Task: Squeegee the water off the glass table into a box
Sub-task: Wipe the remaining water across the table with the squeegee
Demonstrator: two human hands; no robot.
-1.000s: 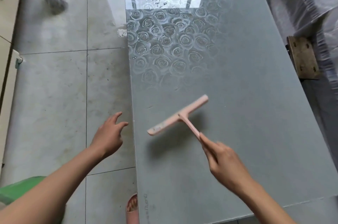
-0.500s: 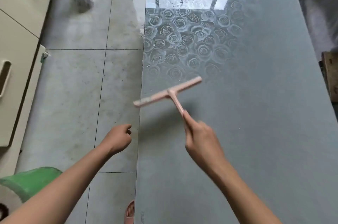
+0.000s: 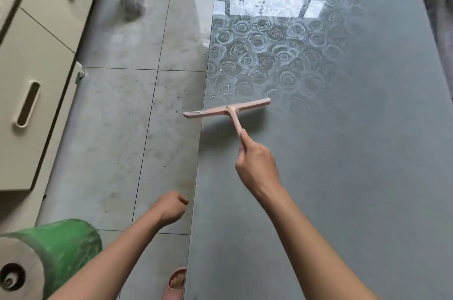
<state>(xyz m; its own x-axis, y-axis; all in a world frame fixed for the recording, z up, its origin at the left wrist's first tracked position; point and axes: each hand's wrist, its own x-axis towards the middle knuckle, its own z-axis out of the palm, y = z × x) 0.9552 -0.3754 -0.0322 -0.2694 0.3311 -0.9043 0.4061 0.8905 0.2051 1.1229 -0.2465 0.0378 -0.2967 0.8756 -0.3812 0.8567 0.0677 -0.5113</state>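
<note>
since a moment ago my squeegee has swung toward the far left, its blade's left end now overhanging the left edge of the glass table, just short of the water beads. my right hand is clamped round the handle's tip, for reach. my left hand has curled into an empty fist over the floor. no box in view to catch run-off.
</note>
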